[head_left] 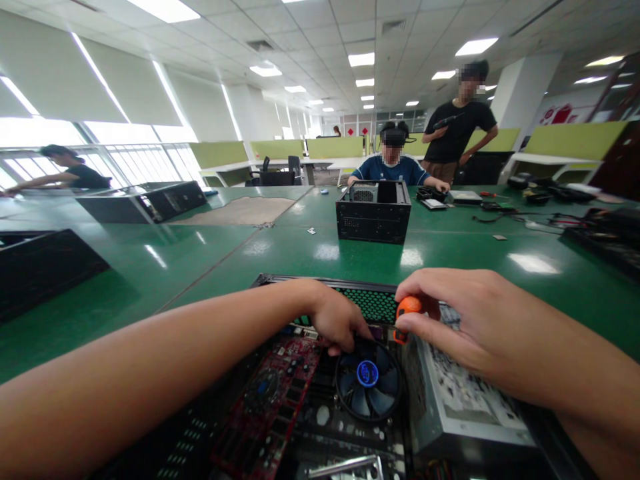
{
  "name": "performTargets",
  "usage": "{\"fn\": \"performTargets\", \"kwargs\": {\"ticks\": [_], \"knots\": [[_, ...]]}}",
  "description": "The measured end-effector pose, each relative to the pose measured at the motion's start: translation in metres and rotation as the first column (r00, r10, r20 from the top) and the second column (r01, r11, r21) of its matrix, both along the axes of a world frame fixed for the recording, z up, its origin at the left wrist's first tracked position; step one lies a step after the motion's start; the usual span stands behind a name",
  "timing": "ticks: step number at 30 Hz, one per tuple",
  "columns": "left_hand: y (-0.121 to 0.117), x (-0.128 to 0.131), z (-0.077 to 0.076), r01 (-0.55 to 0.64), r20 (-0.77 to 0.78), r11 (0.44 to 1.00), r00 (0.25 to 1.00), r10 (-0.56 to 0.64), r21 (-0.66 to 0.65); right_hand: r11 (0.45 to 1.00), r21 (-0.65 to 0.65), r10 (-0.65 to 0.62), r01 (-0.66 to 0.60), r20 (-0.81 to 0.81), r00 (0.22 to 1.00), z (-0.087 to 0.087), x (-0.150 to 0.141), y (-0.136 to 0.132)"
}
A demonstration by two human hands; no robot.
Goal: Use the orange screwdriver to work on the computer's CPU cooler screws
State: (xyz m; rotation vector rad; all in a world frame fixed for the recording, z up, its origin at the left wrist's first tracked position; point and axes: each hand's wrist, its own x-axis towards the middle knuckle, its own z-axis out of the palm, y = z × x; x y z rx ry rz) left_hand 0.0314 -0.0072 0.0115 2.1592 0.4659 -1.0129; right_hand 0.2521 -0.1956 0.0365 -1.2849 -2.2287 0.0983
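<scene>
An open computer case lies before me, its perforated metal edge point(373, 303) on the far side. Inside it sits a round black CPU fan point(380, 400) with a blue hub. My left hand point(340, 323) is closed at the fan's upper rim, thumb and fingers against it. In my right hand point(450, 320) an orange-handled screwdriver point(409, 307) is held upright between thumb and fingers, just beyond the fan; its tip is hidden. Left of the fan stands a red graphics card point(277, 387). To the right is a silver metal power supply point(465, 393).
Across the green table point(280, 257), a co-worker point(393, 167) sits behind another black case point(373, 220). A standing person point(460, 123) holds a power drill. Further cases point(150, 200) stand at left. Cables and parts point(540, 193) lie at right.
</scene>
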Motion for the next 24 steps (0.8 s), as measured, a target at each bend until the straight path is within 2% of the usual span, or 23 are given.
{"fn": "performTargets", "kwargs": {"ticks": [7, 12, 24], "knots": [[-0.0053, 0.0027, 0.0033, -0.089, -0.058, 0.994, 0.994, 0.092, 0.061, 0.999, 0.030, 0.024, -0.024, 0.010, 1.000, -0.0021, 0.0048, 0.0003], [-0.0067, 0.0036, 0.0058, -0.102, -0.083, 0.993, 0.991, 0.107, 0.064, 0.999, 0.027, 0.032, -0.032, 0.005, 0.999, -0.0027, 0.0047, 0.0009], [-0.0052, 0.0021, 0.0024, -0.056, -0.053, 0.998, 0.997, 0.056, 0.013, 0.998, 0.053, 0.019, -0.018, -0.005, 1.000, 0.0035, -0.0018, -0.0019]]}}
